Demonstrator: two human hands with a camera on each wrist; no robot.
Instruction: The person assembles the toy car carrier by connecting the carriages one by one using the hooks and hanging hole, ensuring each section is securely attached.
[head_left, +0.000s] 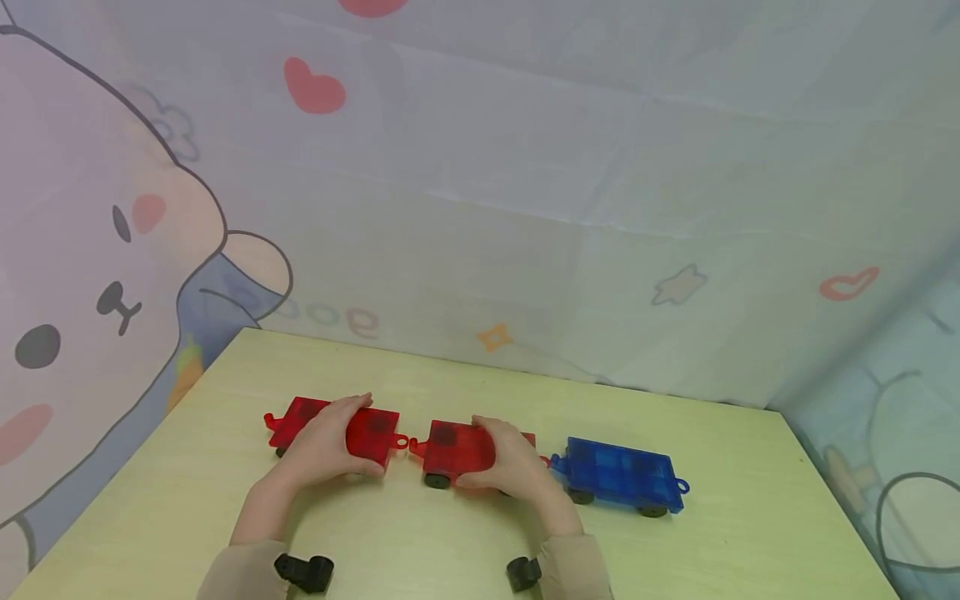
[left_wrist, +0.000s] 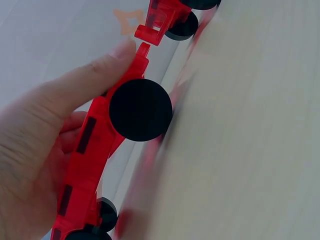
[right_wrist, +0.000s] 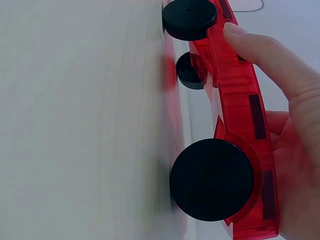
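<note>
My left hand (head_left: 327, 441) grips a see-through red toy train wagon (head_left: 375, 429) across its top, the thumb on the near side. The wagon's black wheel (left_wrist: 140, 110) shows in the left wrist view. My right hand (head_left: 512, 460) holds a second red wagon (head_left: 442, 442) the same way, its black wheels (right_wrist: 211, 180) by the tabletop. The left wagon's ring (head_left: 402, 442) lies close to the second wagon's hook (left_wrist: 149, 35); whether they are linked I cannot tell. To the right stands a blue wagon (head_left: 618, 472), its hook at the second wagon's right end, partly hidden by my hand.
The wagons are in a row on a pale wooden table (head_left: 420, 550). A printed cloth (head_left: 525, 208) hangs behind the table's back edge. At the far right a dark cable (head_left: 885, 533) loops beside the table.
</note>
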